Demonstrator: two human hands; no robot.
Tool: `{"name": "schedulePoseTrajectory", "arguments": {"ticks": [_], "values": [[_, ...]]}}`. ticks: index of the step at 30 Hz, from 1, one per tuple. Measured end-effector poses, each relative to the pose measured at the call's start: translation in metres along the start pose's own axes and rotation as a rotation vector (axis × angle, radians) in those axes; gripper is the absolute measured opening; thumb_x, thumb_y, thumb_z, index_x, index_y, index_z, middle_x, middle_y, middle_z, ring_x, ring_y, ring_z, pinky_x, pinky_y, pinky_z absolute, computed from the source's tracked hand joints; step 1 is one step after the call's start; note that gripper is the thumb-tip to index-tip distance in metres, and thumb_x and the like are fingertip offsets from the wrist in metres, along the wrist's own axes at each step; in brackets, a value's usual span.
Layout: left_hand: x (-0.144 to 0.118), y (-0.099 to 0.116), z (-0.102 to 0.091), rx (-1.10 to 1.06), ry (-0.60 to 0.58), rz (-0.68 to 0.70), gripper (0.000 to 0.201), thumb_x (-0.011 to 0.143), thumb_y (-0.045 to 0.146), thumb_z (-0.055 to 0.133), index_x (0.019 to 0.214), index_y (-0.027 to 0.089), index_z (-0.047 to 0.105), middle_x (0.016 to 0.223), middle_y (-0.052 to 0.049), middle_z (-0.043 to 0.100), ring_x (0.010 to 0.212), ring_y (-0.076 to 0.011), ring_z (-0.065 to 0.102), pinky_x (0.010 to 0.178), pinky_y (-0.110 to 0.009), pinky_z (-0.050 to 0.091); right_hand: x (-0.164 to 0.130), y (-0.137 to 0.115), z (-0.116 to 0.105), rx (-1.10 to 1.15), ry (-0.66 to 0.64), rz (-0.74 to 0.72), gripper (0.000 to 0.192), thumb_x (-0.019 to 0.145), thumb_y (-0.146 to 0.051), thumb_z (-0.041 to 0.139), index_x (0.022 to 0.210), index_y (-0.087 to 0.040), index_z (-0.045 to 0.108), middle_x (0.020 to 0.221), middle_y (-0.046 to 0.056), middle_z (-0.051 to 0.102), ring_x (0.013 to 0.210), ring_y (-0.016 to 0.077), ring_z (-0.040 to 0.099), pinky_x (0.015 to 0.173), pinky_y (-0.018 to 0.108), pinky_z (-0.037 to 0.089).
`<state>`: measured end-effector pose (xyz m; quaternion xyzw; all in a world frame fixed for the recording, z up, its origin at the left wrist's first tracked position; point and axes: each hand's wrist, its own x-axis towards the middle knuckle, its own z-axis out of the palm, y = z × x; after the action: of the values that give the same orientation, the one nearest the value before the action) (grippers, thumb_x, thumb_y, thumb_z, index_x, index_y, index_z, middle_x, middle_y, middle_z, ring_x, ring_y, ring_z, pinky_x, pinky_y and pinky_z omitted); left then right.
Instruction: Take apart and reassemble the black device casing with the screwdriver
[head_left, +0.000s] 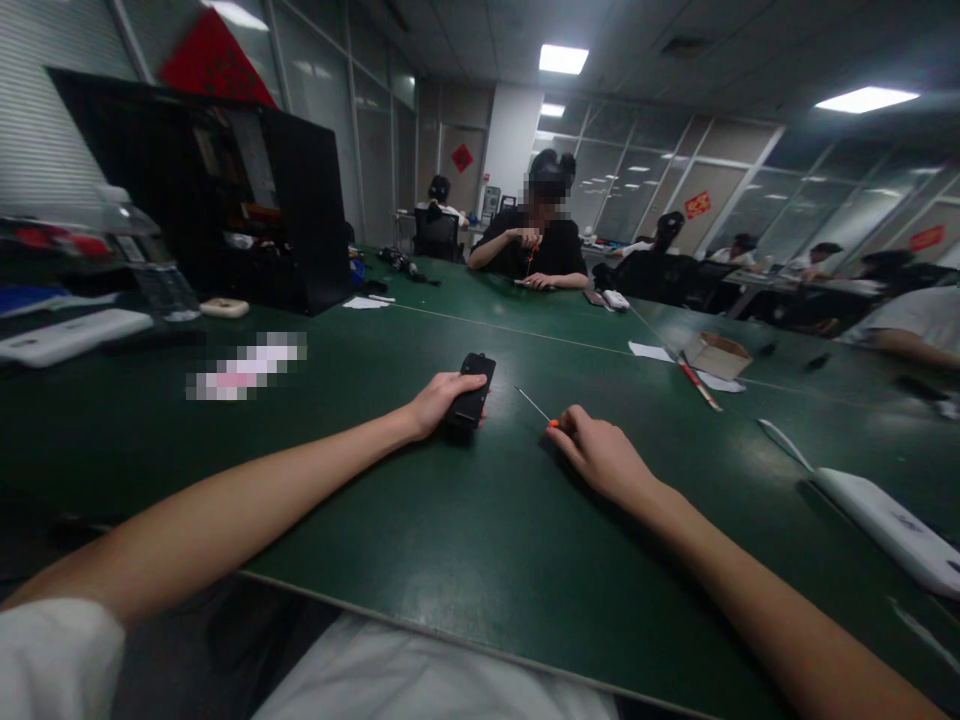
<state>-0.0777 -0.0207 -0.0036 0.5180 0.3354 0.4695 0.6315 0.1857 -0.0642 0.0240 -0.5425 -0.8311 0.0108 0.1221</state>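
Note:
My left hand (439, 402) grips a small black rectangular device (473, 388), thumb across its upper face and fingers round the far side. What the device is, I cannot make out. To its right, my right hand (596, 448) is closed round the orange handle of a screwdriver (535, 405). The thin metal shaft points up and left toward the device, its tip apart from it. Most of the handle is hidden in my fingers. Both hands are low over the green tabletop (450, 540).
A white power bank-like block (889, 525) with a cable lies at right. Beyond it are an open cardboard box (718, 355) and a red stick (699, 382). At left stand a water bottle (150, 260) and a large black open case (225, 200). A person (534, 235) sits opposite.

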Motion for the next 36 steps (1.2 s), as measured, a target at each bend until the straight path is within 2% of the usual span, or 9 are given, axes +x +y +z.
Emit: {"name": "schedulePoseTrajectory", "arguments": {"ticks": [3,6,12,15,20,31,36], "values": [[0.002,0.000,-0.002,-0.036,0.027,-0.003,0.043,0.078,0.047,0.068,0.095,0.008,0.061,0.068,-0.009,0.066,0.058,-0.0195,0.066,0.057,-0.030,0.052,-0.004,-0.016,0.004,0.301,0.057,-0.015,0.022,0.095,-0.040,0.049,0.098,-0.019,0.055,0.077,0.005,0.069,0.065,0.0188,0.063,0.060,0.028,0.045],[0.005,-0.001,-0.005,-0.059,0.060,0.001,0.044,0.079,0.047,0.066,0.099,0.008,0.060,0.066,-0.007,0.064,0.057,-0.0188,0.065,0.054,-0.029,0.051,-0.008,-0.025,0.004,0.437,0.066,-0.047,0.025,0.095,-0.041,0.050,0.100,-0.019,0.062,0.083,0.005,0.071,0.065,0.0175,0.065,0.062,0.028,0.047],[0.007,-0.002,-0.003,-0.050,0.143,0.036,0.039,0.077,0.042,0.068,0.099,0.011,0.061,0.070,-0.004,0.062,0.052,-0.0133,0.057,0.045,-0.024,0.043,-0.012,-0.029,0.000,0.438,0.222,-0.107,0.025,0.094,-0.035,0.054,0.100,-0.017,0.071,0.096,0.008,0.074,0.084,0.0210,0.068,0.077,0.032,0.049],[0.005,-0.004,-0.001,-0.024,0.183,0.065,0.037,0.074,0.041,0.071,0.095,0.012,0.061,0.074,-0.005,0.063,0.055,-0.0130,0.057,0.047,-0.024,0.044,-0.012,-0.031,0.001,0.434,0.265,-0.130,0.025,0.093,-0.033,0.055,0.100,-0.016,0.072,0.097,0.009,0.075,0.087,0.0220,0.068,0.079,0.033,0.050],[0.002,-0.006,0.003,0.042,0.219,0.117,0.033,0.072,0.042,0.073,0.083,0.013,0.060,0.070,-0.002,0.060,0.057,-0.0119,0.055,0.051,-0.023,0.042,-0.013,-0.035,0.001,0.419,0.247,-0.151,0.023,0.093,-0.032,0.055,0.098,-0.017,0.072,0.095,0.009,0.075,0.086,0.0234,0.069,0.079,0.035,0.051],[-0.003,-0.006,0.006,0.230,0.294,0.188,0.034,0.069,0.045,0.074,0.079,0.014,0.062,0.069,0.000,0.059,0.062,-0.0136,0.053,0.056,-0.025,0.038,-0.013,-0.038,0.001,0.410,0.230,-0.103,0.021,0.089,-0.033,0.059,0.094,-0.018,0.072,0.091,0.008,0.074,0.083,0.0228,0.069,0.077,0.035,0.052],[-0.007,-0.003,0.009,0.282,0.305,0.194,0.032,0.071,0.044,0.072,0.079,0.014,0.063,0.069,-0.001,0.060,0.063,-0.0155,0.055,0.057,-0.026,0.038,-0.015,-0.040,0.004,0.452,0.196,-0.082,0.016,0.086,-0.032,0.062,0.092,-0.019,0.068,0.087,0.006,0.074,0.077,0.0205,0.069,0.070,0.031,0.052]]}}
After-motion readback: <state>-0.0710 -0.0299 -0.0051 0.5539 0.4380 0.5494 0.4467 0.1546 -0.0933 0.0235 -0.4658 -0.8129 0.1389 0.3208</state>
